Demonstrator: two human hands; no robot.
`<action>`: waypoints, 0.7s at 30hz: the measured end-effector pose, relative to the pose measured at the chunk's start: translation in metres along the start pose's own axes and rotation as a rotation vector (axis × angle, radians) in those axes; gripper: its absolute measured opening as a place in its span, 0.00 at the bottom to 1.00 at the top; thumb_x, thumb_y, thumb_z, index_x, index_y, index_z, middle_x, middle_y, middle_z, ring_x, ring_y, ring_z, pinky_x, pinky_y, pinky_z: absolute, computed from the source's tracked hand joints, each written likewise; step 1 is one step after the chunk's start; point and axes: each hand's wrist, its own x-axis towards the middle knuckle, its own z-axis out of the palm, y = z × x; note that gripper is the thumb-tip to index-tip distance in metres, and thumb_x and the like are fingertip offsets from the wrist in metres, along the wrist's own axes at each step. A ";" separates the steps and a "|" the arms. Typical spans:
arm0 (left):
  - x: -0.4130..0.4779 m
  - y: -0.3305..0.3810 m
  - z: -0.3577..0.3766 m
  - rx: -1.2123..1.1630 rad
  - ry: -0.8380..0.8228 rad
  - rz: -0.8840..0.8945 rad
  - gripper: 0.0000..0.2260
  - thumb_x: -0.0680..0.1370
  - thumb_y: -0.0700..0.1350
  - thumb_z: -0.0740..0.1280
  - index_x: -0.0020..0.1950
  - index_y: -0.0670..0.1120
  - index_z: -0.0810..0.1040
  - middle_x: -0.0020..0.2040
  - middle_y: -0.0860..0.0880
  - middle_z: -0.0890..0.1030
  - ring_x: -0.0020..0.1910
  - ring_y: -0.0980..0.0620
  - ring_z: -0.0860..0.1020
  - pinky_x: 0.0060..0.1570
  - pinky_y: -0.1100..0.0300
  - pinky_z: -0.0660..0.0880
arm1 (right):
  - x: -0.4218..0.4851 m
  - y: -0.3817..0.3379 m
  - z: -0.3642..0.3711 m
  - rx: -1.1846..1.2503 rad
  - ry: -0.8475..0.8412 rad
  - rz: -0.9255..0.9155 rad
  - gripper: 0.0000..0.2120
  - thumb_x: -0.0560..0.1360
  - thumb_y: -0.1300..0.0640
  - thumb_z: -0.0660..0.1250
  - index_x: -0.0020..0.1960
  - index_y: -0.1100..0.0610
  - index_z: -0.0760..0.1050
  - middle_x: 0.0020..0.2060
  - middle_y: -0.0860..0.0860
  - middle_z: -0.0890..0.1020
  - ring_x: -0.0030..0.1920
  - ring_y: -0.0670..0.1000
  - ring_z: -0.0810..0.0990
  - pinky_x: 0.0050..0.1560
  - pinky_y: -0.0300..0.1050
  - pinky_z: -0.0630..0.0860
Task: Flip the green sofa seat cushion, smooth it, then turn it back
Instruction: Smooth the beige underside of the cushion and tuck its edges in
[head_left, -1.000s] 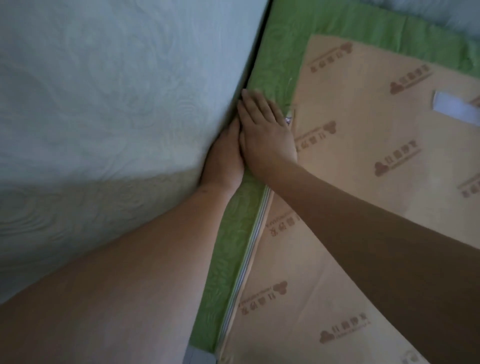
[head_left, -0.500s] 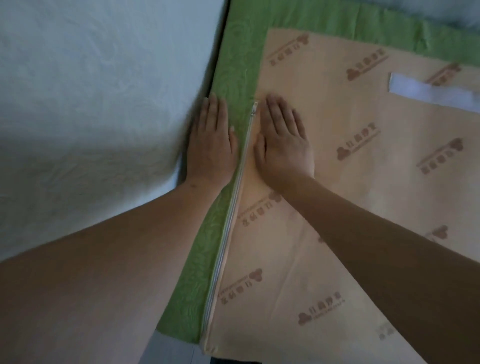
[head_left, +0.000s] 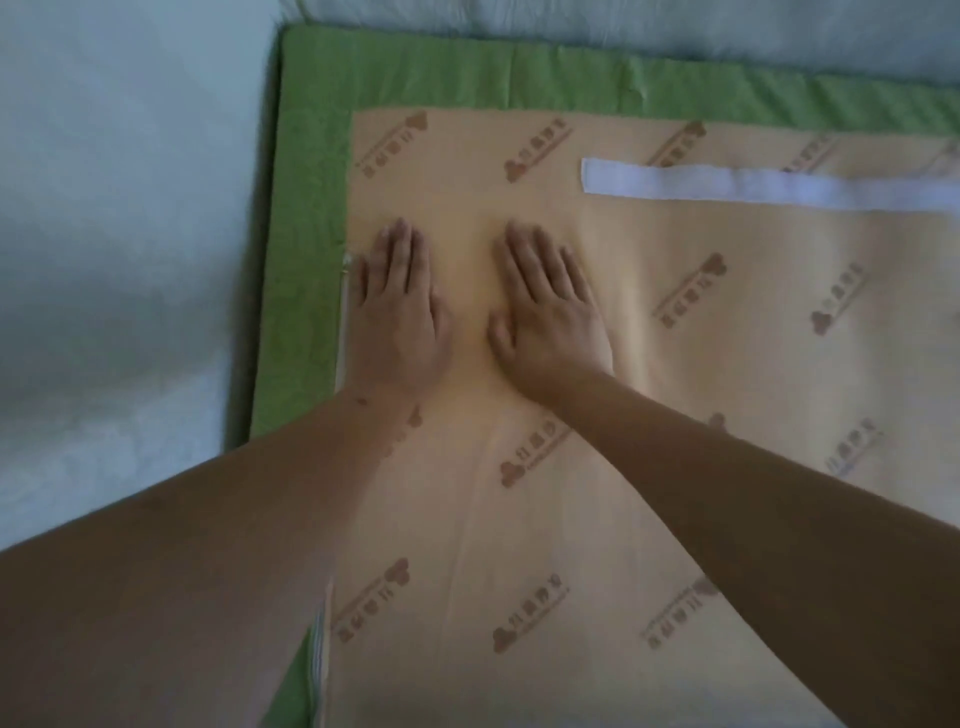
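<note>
Flip appears done — green sofa seat cushion (head_left: 306, 234) lies tan underside (head_left: 753, 338) up from 12 to 5 o'clock, left hand (head_left: 397, 317) and right hand (head_left: 553, 317) flat on it, fingers (head_left: 402, 249) straight and together — smoothing current, turn-back pending.

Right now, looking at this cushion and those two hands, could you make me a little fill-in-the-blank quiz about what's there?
1. Around the tan panel, the cushion fabric is ____.
2. The left hand and the right hand lie flat on the tan panel, so ____ hands touch it.
3. The zipper runs just beside the ____ hand.
4. The long strip beyond the right hand is ____.

Missing words: green; two; left; white.
</note>
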 end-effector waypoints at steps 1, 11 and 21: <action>0.001 0.007 0.000 0.018 -0.018 0.012 0.28 0.80 0.48 0.49 0.79 0.40 0.58 0.80 0.42 0.58 0.80 0.45 0.56 0.78 0.46 0.53 | 0.002 0.008 0.002 0.006 -0.027 0.018 0.32 0.80 0.49 0.54 0.81 0.58 0.52 0.81 0.53 0.52 0.80 0.53 0.49 0.80 0.52 0.47; 0.020 0.087 0.011 0.017 -0.025 0.129 0.28 0.81 0.50 0.45 0.80 0.41 0.58 0.80 0.42 0.58 0.80 0.46 0.55 0.78 0.47 0.53 | -0.005 0.069 -0.037 0.066 0.123 0.086 0.29 0.83 0.49 0.49 0.81 0.60 0.50 0.81 0.54 0.50 0.80 0.53 0.48 0.79 0.53 0.50; 0.014 0.158 0.030 0.029 0.003 0.172 0.25 0.81 0.45 0.53 0.78 0.40 0.62 0.79 0.44 0.61 0.79 0.46 0.58 0.77 0.45 0.55 | -0.019 0.133 -0.064 0.065 0.304 0.063 0.27 0.82 0.55 0.54 0.79 0.62 0.58 0.79 0.56 0.60 0.79 0.54 0.56 0.79 0.53 0.54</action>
